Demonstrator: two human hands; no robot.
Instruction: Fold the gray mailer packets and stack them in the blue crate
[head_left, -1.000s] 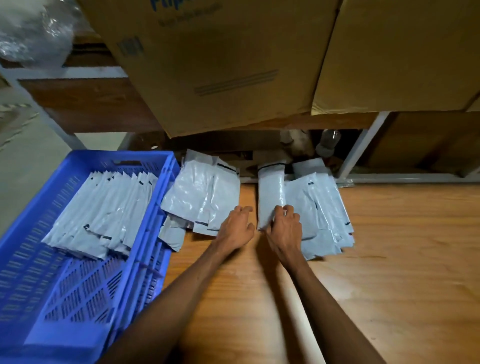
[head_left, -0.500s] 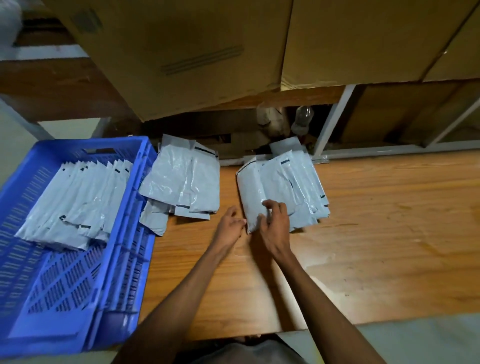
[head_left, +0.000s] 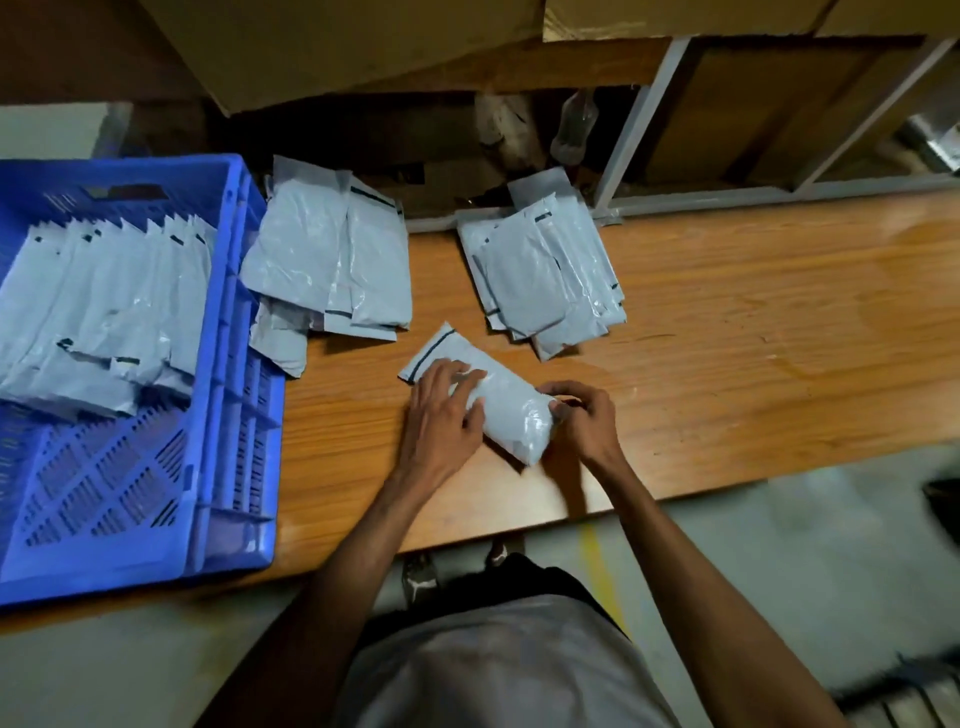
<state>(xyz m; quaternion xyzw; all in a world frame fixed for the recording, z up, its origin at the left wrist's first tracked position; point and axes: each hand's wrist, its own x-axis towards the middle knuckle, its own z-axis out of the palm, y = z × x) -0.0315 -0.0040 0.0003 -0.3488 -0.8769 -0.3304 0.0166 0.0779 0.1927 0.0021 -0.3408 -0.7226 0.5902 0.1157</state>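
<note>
One gray mailer packet (head_left: 498, 410) flat on the wooden counter (head_left: 727, 322), lying slantwise near the front edge, dark-striped flap end toward the far left. Left hand (head_left: 441, 415) on its left part, fingers spread fairly straight and pressing down on the plastic. Right hand (head_left: 584, 415) at the packet's near right end, fingers curled and pinching that end. Beyond the hands, a loose pile of gray mailers (head_left: 545, 270), overlapping and fanned toward the right, apart from the held packet. Farther left, a second heap of mailers (head_left: 332, 265) just beside the blue crate (head_left: 228, 415), some edges touching its wall. Inside the crate, a row of folded packets (head_left: 98, 301) leaning and overlapping across the far half, slotted bottom bare at the near half. Brown cardboard boxes (head_left: 363, 47) above the counter's far side. Gray shirt (head_left: 498, 660) at the bottom of the view.
</note>
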